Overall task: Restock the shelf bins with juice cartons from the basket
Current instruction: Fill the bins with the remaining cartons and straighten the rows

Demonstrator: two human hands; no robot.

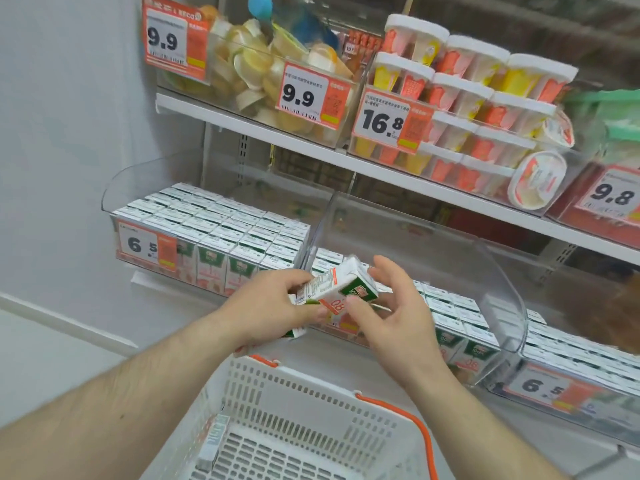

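Observation:
My left hand grips juice cartons in front of the shelf; the top carton lies tilted, and another carton's corner shows below my fingers. My right hand is beside the top carton with its fingers spread and its thumb touching the carton's face. Below my hands stands the white basket with orange handles; one carton leans against its left wall. Three clear shelf bins hold rows of cartons: left bin, middle bin, right bin.
The shelf above carries clear bins of fruit cups and stacked lidded tubs, with orange price tags on the fronts. A grey wall closes the left side.

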